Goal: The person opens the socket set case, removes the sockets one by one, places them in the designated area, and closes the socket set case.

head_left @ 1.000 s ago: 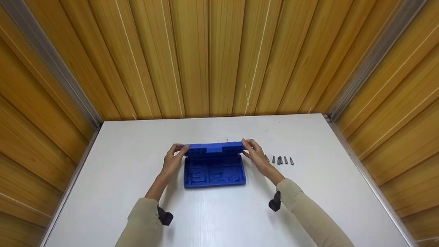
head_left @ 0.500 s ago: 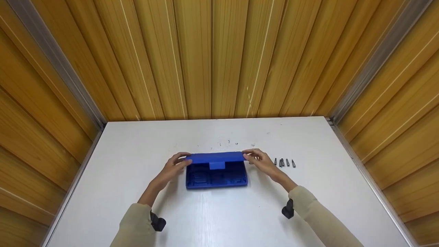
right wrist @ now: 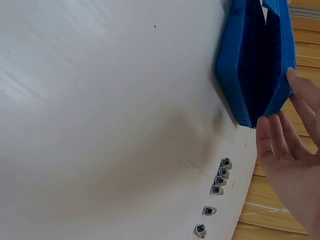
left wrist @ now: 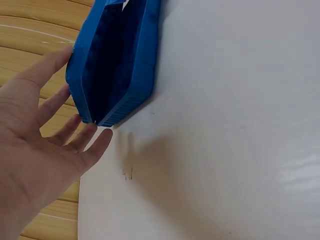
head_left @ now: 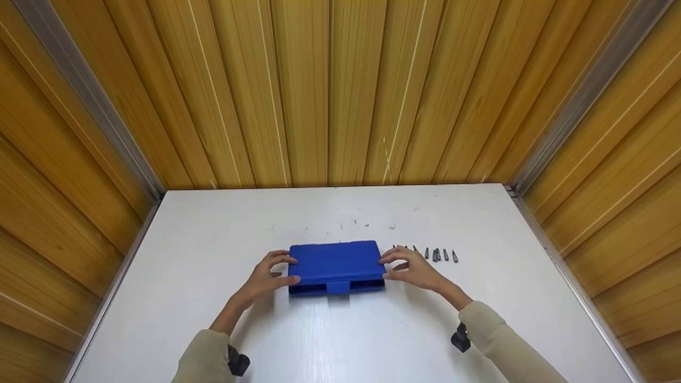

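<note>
A blue plastic tool case lies on the white table, its lid tilted low over the base with a dark gap along the front. The latch tab hangs from the middle of the lid's front edge. At the lid's left end, my left hand holds it, thumb near the front corner and fingers farther back. My right hand grips the opposite end in the same way. Both wrist views look into the wedge-shaped gap between lid and base; the interior is dark.
Several small metal sockets with square openings lie in a row right of the case, some partly behind my right hand. Dark specks dot the table behind the case. Wood-patterned walls enclose the back and sides.
The lid has swung forward and down from nearly upright, covering the moulded slots of the base. Both hands have come toward me with it, staying at its two ends.
</note>
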`<state>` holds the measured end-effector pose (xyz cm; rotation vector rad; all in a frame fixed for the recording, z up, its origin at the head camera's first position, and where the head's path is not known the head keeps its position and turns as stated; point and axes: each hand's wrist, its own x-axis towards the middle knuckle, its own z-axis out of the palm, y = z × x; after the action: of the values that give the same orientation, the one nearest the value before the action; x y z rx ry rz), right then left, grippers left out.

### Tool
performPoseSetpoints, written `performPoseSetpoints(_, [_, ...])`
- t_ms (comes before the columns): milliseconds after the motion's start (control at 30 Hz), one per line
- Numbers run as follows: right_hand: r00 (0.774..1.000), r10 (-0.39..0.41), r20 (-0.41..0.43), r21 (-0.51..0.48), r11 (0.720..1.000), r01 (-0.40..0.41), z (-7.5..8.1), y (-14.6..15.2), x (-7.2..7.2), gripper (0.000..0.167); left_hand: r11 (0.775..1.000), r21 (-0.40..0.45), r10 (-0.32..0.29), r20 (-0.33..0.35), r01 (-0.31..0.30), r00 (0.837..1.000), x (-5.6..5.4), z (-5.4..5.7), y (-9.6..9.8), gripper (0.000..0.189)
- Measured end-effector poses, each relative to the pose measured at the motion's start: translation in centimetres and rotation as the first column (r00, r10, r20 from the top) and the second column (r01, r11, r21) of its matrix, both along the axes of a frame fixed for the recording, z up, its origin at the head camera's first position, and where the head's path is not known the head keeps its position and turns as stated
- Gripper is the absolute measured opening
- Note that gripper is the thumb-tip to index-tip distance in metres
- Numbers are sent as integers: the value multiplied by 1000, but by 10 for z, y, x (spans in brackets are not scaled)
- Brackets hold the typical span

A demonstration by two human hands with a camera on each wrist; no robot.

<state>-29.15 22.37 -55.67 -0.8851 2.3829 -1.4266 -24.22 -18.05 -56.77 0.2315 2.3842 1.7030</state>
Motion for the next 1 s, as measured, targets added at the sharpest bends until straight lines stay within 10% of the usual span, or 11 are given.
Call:
performPoseSetpoints(233, [1000, -1, -13, 20, 1000, 1, -11, -2, 6, 17, 979, -202, 1, -188, -39, 982, 0, -9, 8, 36])
performPoseSetpoints(433, [998, 0, -61, 85, 996, 5, -14, -4, 7, 18, 951, -307, -27, -187, -32, 982, -1, -10, 9, 36])
performPoseSetpoints(733, [981, 4, -195, 209, 977, 37, -2, -41, -3, 63, 917, -398, -74, -190, -8, 979, -8, -8, 10, 38])
performPoseSetpoints(1000, [964, 11, -265, 338, 938, 83, -26, -84, -5, 105, 921, -389, -49, -169, -21, 984, -9, -12, 11, 37])
